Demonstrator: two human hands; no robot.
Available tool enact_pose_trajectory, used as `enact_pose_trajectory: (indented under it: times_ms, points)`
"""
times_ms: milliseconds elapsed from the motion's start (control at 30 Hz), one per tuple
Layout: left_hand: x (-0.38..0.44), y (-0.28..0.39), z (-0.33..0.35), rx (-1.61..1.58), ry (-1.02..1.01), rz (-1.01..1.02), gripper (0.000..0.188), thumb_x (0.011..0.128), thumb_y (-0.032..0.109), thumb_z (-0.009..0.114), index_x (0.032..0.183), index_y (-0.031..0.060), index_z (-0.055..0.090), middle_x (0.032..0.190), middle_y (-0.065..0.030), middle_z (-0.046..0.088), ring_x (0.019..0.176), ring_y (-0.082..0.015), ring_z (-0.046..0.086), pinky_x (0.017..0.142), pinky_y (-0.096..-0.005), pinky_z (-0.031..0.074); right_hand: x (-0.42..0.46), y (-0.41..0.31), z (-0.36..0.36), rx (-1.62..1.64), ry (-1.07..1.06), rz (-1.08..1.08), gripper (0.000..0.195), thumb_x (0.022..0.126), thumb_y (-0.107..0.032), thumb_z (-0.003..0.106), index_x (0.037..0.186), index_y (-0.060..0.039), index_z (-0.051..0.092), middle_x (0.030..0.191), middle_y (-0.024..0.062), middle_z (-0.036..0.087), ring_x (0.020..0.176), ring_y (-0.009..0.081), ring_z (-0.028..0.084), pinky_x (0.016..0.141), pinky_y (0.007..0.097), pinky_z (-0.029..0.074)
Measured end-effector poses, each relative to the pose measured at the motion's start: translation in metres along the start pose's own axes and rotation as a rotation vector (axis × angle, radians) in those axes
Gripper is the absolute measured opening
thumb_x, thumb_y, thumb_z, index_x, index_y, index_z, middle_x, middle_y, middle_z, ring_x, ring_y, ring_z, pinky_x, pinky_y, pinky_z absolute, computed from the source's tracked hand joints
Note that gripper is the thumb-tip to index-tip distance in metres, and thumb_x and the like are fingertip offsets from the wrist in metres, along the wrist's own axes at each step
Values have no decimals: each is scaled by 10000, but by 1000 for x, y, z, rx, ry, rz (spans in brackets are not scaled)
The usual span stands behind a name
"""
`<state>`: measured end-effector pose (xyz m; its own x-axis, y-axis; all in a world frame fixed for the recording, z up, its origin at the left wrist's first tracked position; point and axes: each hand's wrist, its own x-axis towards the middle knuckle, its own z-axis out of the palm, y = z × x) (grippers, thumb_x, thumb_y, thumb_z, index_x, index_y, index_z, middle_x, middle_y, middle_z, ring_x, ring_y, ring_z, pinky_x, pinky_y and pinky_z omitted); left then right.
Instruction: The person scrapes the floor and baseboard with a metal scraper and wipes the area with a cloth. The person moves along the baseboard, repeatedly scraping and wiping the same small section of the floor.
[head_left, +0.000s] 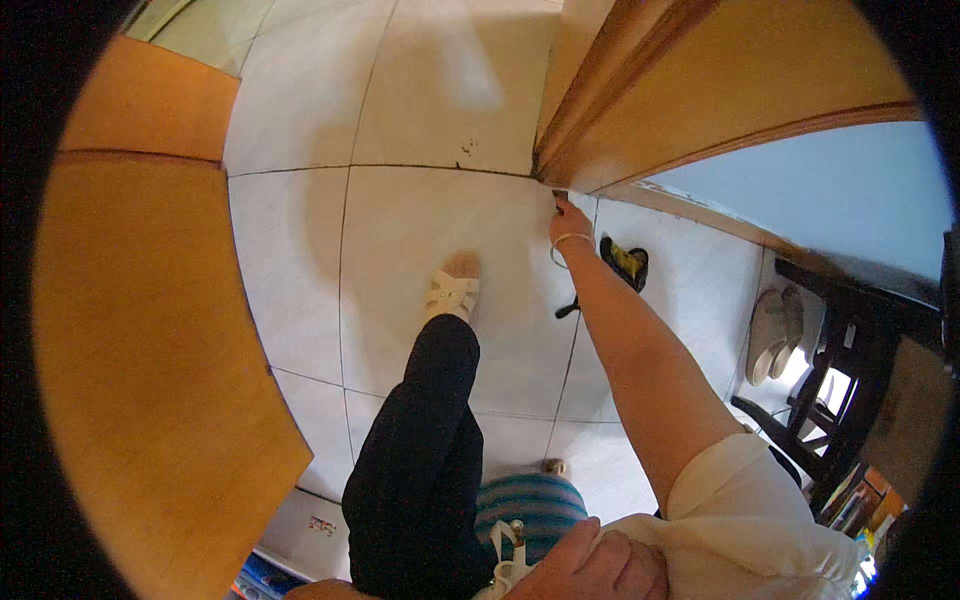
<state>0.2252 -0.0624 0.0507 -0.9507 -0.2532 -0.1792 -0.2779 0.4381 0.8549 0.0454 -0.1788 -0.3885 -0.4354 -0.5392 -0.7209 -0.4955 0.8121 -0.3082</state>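
Note:
My right hand (571, 220), with a pale bracelet (574, 238) at the wrist, reaches far forward to the floor. Its fingers close on a small dark object (560, 196) at the base of the wooden door frame (559, 154); what it is stays unclear. Close to my body, my left hand (600, 564) has curled fingers at the bottom of the view. Beside it is a white strap (511, 555) with a metal fitting; whether the hand grips it is hidden. My foot in a white sandal (454, 291) stands on the tiles, below a black trouser leg (420, 450).
A black and yellow item (628, 262) lies on the tiled floor (435, 217) beside my right forearm. Beige shoes (776, 334) and dark wooden furniture (825, 397) stand right. An orange-brown panel (150, 315) borders the left. A teal-striped rounded thing (532, 499) is below me.

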Motion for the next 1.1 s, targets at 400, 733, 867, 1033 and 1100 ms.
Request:
enact_pose_trajectory:
  times_ms: [400,733,867,1033,1100]
  points:
    - [-2,-2,2,-9,-8,26,314,718,179,575,960,-7,646,932,-152,586,890,-277,524,833,-459,411,17,16,8,32,148,-207,380,901,-166,437,1266,-159,538,1282,125,539,1134,309,549,959,387,454]
    - [-3,-1,1,-18,-75,0,333,737,171,563,1015,3,637,993,-165,589,961,-294,523,903,-494,391,24,23,2,31,112,-210,367,905,-204,450,1256,-156,546,1286,139,533,1168,313,524,974,394,437]
    - [-6,-4,-1,5,-62,9,337,743,171,566,1029,6,633,1025,-157,585,989,-288,514,921,-495,381,17,22,7,-10,146,-261,359,899,-196,484,1249,-169,558,1271,140,546,1141,328,534,969,401,443]
    - [-5,-1,2,-32,-60,1,334,745,169,568,1027,1,631,1038,-159,580,1002,-288,515,922,-499,382,25,28,-2,62,143,-200,341,894,-200,507,1226,-173,584,1261,144,554,1113,339,550,947,409,459]
    - [-4,-1,3,-33,-57,-8,338,744,168,569,1029,-3,629,1038,-160,579,999,-288,515,923,-500,383,28,27,0,25,148,-258,344,889,-192,511,1224,-167,584,1282,135,541,1118,342,546,953,411,452]
